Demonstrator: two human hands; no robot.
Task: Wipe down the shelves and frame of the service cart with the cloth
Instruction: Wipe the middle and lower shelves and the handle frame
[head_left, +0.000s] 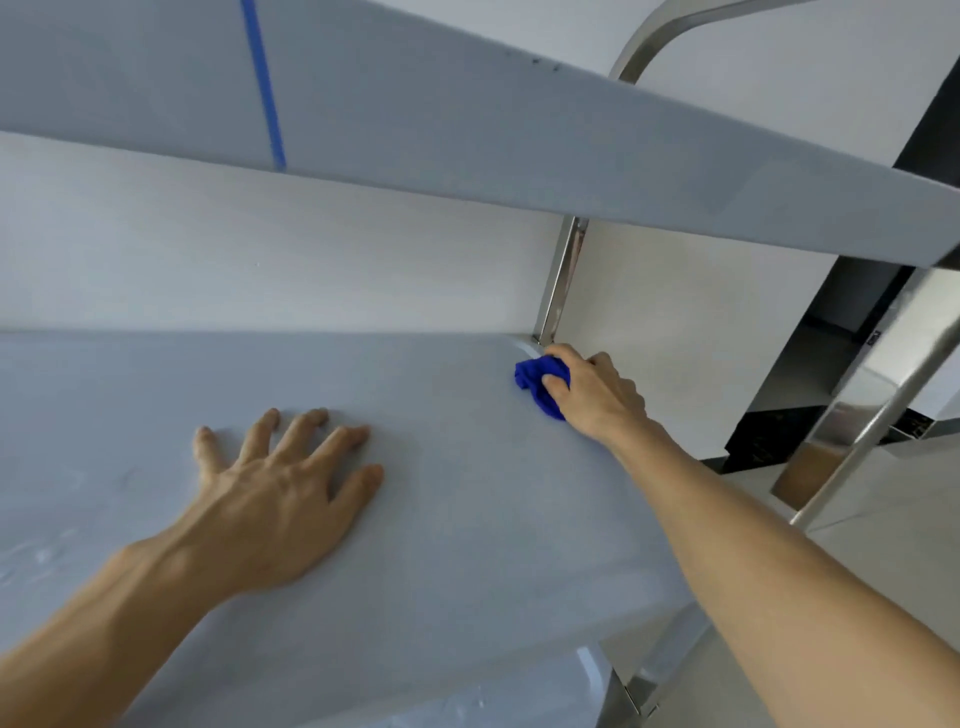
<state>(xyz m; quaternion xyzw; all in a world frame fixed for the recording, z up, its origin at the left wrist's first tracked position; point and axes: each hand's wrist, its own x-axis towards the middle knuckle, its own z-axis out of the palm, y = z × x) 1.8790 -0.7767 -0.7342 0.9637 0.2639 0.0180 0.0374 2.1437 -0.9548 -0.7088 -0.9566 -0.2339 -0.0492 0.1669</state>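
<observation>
Head view, right hand (597, 400) bunching cloth (540, 384), shelf (441, 519) far corner

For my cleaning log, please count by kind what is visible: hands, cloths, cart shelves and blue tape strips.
Hands: 2, left hand flat on the shelf, right hand gripping the cloth
Cloths: 1, blue cloth
Cart shelves: 2, lower shelf, upper shelf
Blue tape strips: 1, blue tape
Total: 6

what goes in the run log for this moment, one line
step: wiping middle shelf far right corner | right hand: grips blue cloth by upright post | left hand: flat on shelf | top shelf: above
</observation>
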